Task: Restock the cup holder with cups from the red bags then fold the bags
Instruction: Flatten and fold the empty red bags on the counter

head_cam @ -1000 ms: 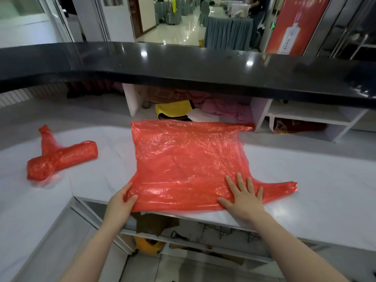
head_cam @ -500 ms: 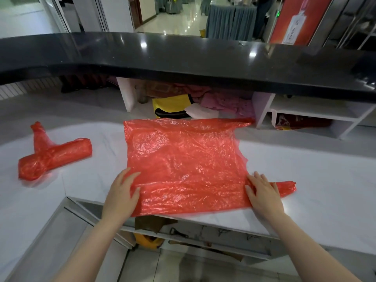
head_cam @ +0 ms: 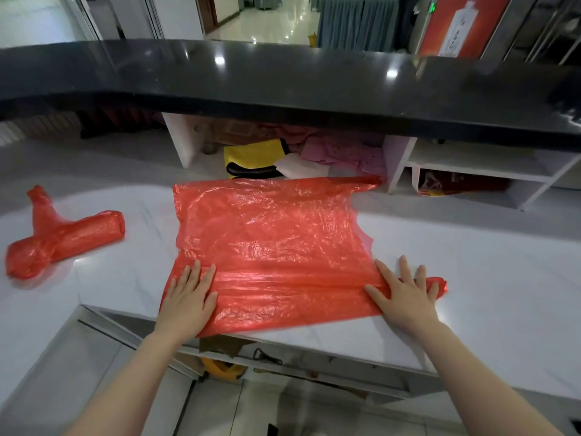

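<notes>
Where the white marble-patterned counter (head_cam: 490,278) fills the middle of the frame: flattened translucent red plastic bag (head_cam: 270,243) spread at centre, near edge doubled over into a thicker band along the counter's front lip. Left hand (head_cam: 188,300) laid flat on the bag's lower-left corner, fingers straight and together, gripping nothing, pressing down. Right hand (head_cam: 405,297) laid flat on the lower-right end of the band, fingers spread and straight, likewise pressing without grasping; twisted handle strip poking out beyond the fingertips toward the right. Second handle strip at the bag's upper-right corner, overhanging the counter's far edge. Far-left corner of the bag slightly lifted and wrinkled; contact with the counter there not determinable.

At left of frame, well apart from the spread bag: second red plastic bag, rolled into a T-shaped bundle (head_cam: 59,237), lying on the same counter; contents, if any, not discernible through the plastic.

Across the upper frame: glossy black raised countertop ledge (head_cam: 283,83), hiding most of the space behind. Beneath it, yellow-and-black item (head_cam: 254,158) and pink fabric, partly covered and unidentifiable. Cup holder and cups not visible. Forearms cut off at the bottom edge.
</notes>
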Tool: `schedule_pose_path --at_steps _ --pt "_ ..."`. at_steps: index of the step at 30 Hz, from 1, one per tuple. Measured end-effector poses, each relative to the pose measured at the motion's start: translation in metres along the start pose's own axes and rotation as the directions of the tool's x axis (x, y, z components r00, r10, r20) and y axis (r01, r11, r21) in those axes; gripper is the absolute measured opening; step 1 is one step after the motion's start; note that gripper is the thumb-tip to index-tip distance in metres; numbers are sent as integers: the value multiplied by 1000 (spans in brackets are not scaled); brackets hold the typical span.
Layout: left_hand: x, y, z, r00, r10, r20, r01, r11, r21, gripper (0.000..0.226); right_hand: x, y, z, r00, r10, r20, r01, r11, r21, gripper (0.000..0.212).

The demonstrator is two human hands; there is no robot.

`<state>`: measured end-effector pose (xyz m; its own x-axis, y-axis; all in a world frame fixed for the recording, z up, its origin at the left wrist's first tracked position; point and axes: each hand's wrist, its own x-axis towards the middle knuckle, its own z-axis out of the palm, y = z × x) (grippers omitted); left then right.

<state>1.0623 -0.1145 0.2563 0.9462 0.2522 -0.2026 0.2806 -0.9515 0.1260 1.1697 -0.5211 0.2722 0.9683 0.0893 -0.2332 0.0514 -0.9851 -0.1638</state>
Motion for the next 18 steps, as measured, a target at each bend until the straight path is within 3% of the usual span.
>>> schedule_pose_path --at_steps 3,7,11,14,16,18 --pt "0 4 -2 1000 -18 -23 16 996 -89 67 -1 -2 -12 992 -22 -128 41 988 148 62" --pt "-13 13 2 993 -43 -106 18 974 -225 74 6 -19 -26 912 -206 -354 308 914 263 40" --pt "-24 23 9 995 -45 -84 28 982 -188 73 17 -61 -23 866 -368 -340 466 840 278 41" --pt "-26 29 -4 996 -54 -73 27 943 -332 72 30 -95 -18 843 -476 -253 532 808 253 44" --pt "-27 31 -17 978 -86 -188 -18 871 -491 61 39 -114 -17 832 -514 -209 553 793 255 45" --pt "-22 31 -30 926 -138 -352 -80 838 -539 45 50 -128 -18 827 -519 -214 560 788 255 44"
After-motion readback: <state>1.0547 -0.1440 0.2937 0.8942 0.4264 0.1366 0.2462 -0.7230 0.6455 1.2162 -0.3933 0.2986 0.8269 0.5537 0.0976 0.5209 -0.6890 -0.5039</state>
